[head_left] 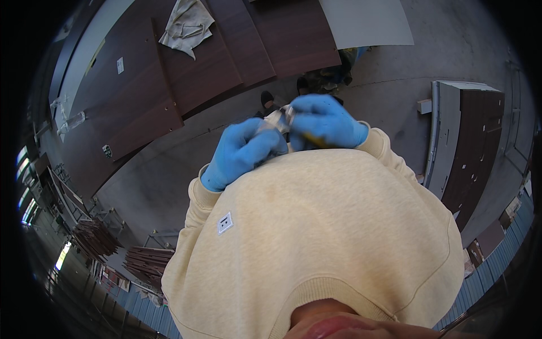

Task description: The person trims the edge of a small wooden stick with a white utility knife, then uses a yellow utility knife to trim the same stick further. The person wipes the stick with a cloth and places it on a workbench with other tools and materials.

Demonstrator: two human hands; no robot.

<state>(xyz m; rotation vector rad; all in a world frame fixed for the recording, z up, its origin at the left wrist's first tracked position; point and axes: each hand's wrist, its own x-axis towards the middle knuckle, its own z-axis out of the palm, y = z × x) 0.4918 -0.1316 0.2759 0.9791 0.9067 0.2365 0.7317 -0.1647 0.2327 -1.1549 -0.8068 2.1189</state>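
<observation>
Both hands wear blue gloves and are held close together in front of my chest. My left hand (244, 148) is closed, its fingers curled round a small whitish thing (273, 121) that looks soft or crumpled. Motion blur and the fingers hide its exact kind. Just right of it, my right hand (327, 121) is closed too, with its fingertips at the whitish thing's upper end. A slim yellow and dark tool (315, 140) shows blurred under the right palm. What kind of tool it is I cannot make out.
Dark brown wood panels (197, 79) lie on a bench ahead and left, with a crumpled pale cloth (187, 27) and a clear plastic bottle (72, 122) on them. A pale board (367, 22) lies at far right. Stacked panels (466, 147) stand at right on the grey floor (389, 107).
</observation>
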